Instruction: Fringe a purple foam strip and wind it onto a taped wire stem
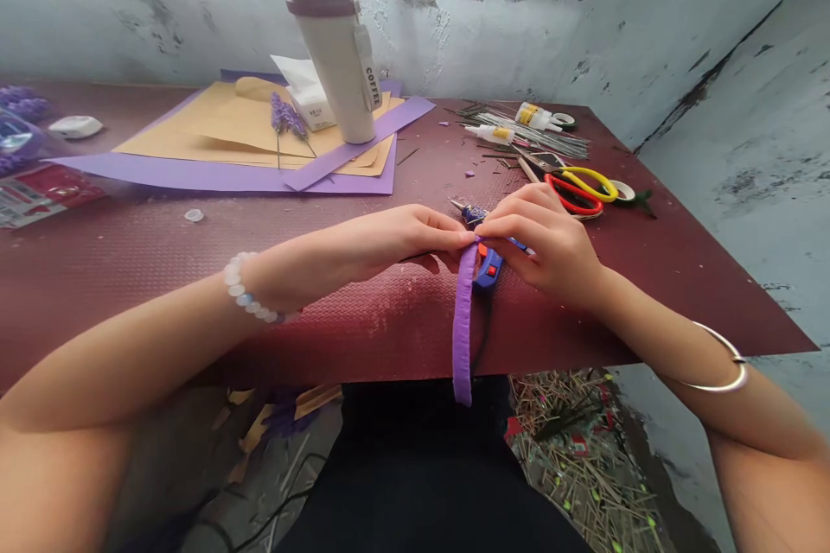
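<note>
A purple paper strip [462, 328] hangs from my fingertips, its lower end reaching past the table's front edge. My left hand [428, 235] is closed in a pinch at the strip's top, with a thin dark stem [415, 257] running out from under its fingers. Against it, my right hand [545, 238] also pinches the strip's upper end, its thumb and forefinger meeting the left fingertips. Just behind the strip lies a blue glue gun [491, 270], partly covered by my right hand. What exactly sits between the fingertips is hidden.
Scissors [587, 190], glue bottles [538, 117] and several thin wires [564, 143] lie at back right. A coffee tumbler [334, 60] stands on purple and tan paper sheets [213, 173] with lavender-like flower sprigs [285, 117]. A wall [493, 43] closes off the back.
</note>
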